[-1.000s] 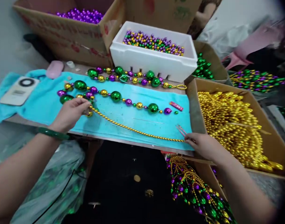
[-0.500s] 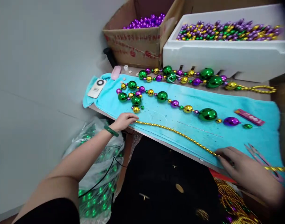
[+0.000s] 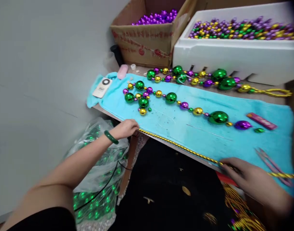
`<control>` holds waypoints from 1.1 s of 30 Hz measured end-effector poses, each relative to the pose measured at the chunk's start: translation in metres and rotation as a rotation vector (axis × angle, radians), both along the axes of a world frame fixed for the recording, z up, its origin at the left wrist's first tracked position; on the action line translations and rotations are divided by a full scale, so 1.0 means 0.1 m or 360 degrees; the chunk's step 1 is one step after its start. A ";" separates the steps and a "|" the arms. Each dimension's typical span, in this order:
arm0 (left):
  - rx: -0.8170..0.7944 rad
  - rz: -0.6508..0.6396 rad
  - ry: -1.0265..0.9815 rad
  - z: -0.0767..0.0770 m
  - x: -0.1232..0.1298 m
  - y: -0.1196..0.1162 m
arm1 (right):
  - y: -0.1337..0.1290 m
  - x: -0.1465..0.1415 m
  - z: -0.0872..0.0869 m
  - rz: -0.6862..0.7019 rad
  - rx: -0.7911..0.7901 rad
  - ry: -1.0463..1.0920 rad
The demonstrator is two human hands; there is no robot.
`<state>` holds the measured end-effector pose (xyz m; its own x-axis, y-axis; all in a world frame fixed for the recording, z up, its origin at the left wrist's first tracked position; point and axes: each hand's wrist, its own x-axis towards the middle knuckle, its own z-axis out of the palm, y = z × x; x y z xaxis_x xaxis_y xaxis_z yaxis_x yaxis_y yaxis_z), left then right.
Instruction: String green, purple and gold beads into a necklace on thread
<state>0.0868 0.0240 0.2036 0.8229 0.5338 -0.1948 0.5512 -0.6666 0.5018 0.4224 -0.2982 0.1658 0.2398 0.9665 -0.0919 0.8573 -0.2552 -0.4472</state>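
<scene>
A gold bead string (image 3: 178,145) stretches in a straight line along the front edge of the blue towel (image 3: 204,141). My left hand (image 3: 128,128), with a green bangle at its wrist, pinches the string's left end. Farther right my right hand (image 3: 243,173) is closed round the same string, which runs on past it to the frame's right edge. Behind the string lies a strand of large green, purple and gold beads (image 3: 171,98), curled at its left end. A thin needle-like rod (image 3: 206,132) rests on the towel. Pink-handled snips (image 3: 273,165) lie beyond my right hand.
At the back stand a cardboard box (image 3: 142,41) of purple beads and a white foam box (image 3: 233,57) of mixed beads. A second bead strand (image 3: 208,83) lies before them. A plastic bag (image 3: 96,179) of green beads sits below, left. A pink packet (image 3: 261,121) lies right.
The gold bead string has gone from slightly slack to straight and nearer the towel's front edge. My left hand has moved slightly left and down, still pinching its end. The view has shifted a little.
</scene>
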 end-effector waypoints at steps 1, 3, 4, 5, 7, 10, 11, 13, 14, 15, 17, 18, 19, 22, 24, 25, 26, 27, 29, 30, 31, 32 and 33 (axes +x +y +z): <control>0.0027 0.0015 -0.0003 -0.02 -0.02 -0.01 | 0.03 -0.05 0.07 0.0021 -0.0080 0.0051; 0.0090 0.0042 0.0043 -0.11 -0.04 0.01 | 0.08 -0.14 0.18 0.0014 -0.0193 0.0048; 0.0137 0.0074 0.0045 -0.17 -0.05 0.03 | 0.11 -0.17 0.20 -0.0034 -0.0241 0.0012; 0.0168 0.0105 0.0041 -0.22 -0.04 0.05 | 0.12 -0.19 0.22 -0.0095 -0.0297 -0.0024; 0.0209 0.0163 0.0048 -0.29 0.00 0.09 | 0.13 -0.22 0.23 -0.0176 -0.0350 -0.0091; 0.0267 0.0095 0.0249 -0.26 0.10 0.09 | 0.10 -0.25 0.23 -0.0140 -0.0270 -0.0070; 0.0296 0.0049 0.0339 -0.22 0.13 0.09 | 0.09 -0.25 0.23 -0.0114 -0.0237 -0.0047; 0.0351 -0.0018 0.0473 -0.16 0.18 0.08 | 0.06 -0.26 0.23 -0.0070 -0.0188 -0.0020; 0.0367 -0.0031 0.0508 -0.14 0.20 0.08 | 0.05 -0.27 0.21 -0.0046 -0.0164 -0.0022; 0.0369 -0.0042 0.0527 -0.13 0.21 0.08 | 0.05 -0.28 0.19 -0.0020 -0.0139 -0.0030; 0.0359 -0.0046 0.0552 -0.12 0.23 0.08 | 0.04 -0.30 0.15 0.0020 -0.0087 -0.0065; 0.0355 -0.0041 0.0562 -0.12 0.23 0.08 | 0.04 -0.32 0.12 0.0022 -0.0067 -0.0094; 0.0356 -0.0032 0.0572 -0.12 0.23 0.08 | 0.04 -0.34 0.10 0.0013 -0.0054 -0.0134; 0.0369 -0.0034 0.0593 -0.12 0.23 0.07 | 0.04 -0.37 0.06 0.0031 -0.0049 -0.0268; 0.0364 -0.0048 0.0581 -0.12 0.22 0.06 | 0.05 -0.38 0.06 0.0096 -0.0058 -0.0347; 0.0362 -0.0051 0.0573 -0.13 0.22 0.06 | 0.06 -0.38 0.06 0.0125 -0.0059 -0.0375; 0.0361 -0.0050 0.0561 -0.13 0.21 0.06 | 0.07 -0.39 0.07 0.0147 -0.0055 -0.0396; 0.0359 -0.0047 0.0550 -0.12 0.21 0.06 | 0.07 -0.39 0.08 0.0159 -0.0043 -0.0410; 0.0344 -0.0049 0.0521 -0.11 0.20 0.05 | 0.08 -0.41 0.09 0.0168 0.0003 -0.0409; 0.0330 -0.0053 0.0504 -0.10 0.20 0.04 | 0.07 -0.41 0.09 0.0172 0.0036 -0.0397; 0.0306 -0.0065 0.0477 -0.09 0.20 0.03 | 0.07 -0.42 0.08 0.0172 0.0079 -0.0376; 0.0294 -0.0081 0.0451 -0.08 0.20 0.03 | 0.06 -0.42 0.05 0.0183 0.0125 -0.0343; 0.0276 -0.0093 0.0442 -0.08 0.20 0.02 | 0.05 -0.41 0.02 0.0189 0.0177 -0.0312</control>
